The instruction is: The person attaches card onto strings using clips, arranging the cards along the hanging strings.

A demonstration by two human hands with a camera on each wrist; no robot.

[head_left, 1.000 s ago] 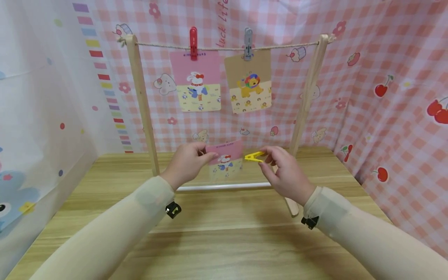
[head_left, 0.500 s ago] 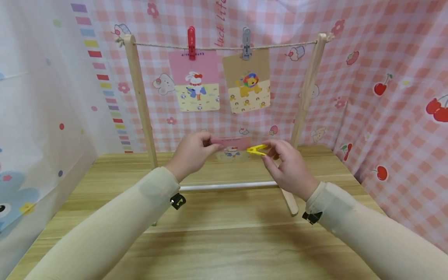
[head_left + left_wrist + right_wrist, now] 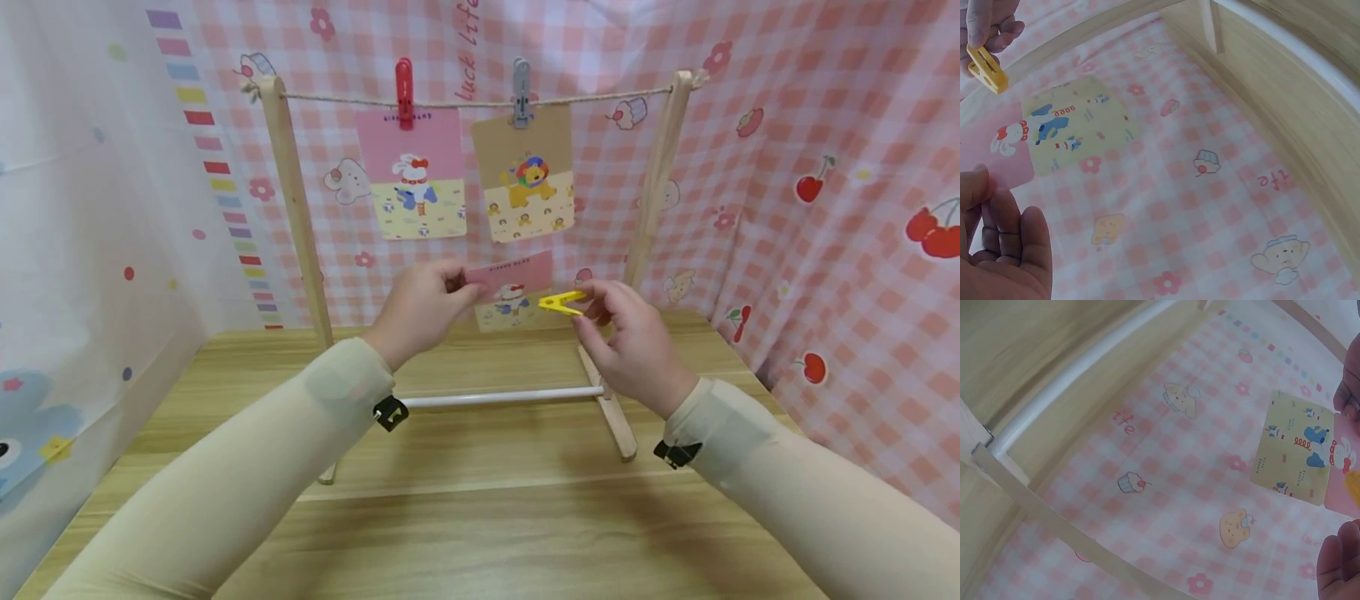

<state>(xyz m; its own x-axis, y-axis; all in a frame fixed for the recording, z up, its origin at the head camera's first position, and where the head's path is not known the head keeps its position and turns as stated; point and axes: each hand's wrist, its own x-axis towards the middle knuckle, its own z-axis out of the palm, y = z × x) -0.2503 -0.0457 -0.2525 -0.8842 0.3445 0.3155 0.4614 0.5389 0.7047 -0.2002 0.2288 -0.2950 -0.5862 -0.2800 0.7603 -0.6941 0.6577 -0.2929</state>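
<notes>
In the head view my left hand [image 3: 422, 310] pinches a pink and yellow card [image 3: 513, 285] with a rabbit picture by its left edge. My right hand [image 3: 637, 343] holds a yellow clothespin [image 3: 561, 302] by its handle ends, its tip pointing left at the card's right side. In the left wrist view, the left thumb lies on the card's pink part [image 3: 1013, 156], and the clothespin [image 3: 988, 70] is beyond it. Above, a similar rabbit card [image 3: 416, 175] hangs from the rope [image 3: 480, 104] under a red clothespin [image 3: 405, 93], and a brown lion card [image 3: 525, 179] under a grey clothespin [image 3: 522, 93].
Two wooden posts [image 3: 296, 208] carry the rope at either side. A white bar [image 3: 502, 395] joins their feet low over the wooden table [image 3: 480, 517]. A pink checked cloth [image 3: 615, 167] hangs behind, and a white printed cloth [image 3: 90, 250] at the left.
Both hands have risen and moved slightly right, carrying the card and the yellow clothespin toward the hanging cards. The card tipped back, then faced forward again. The clothespin now appears nearer the card.
</notes>
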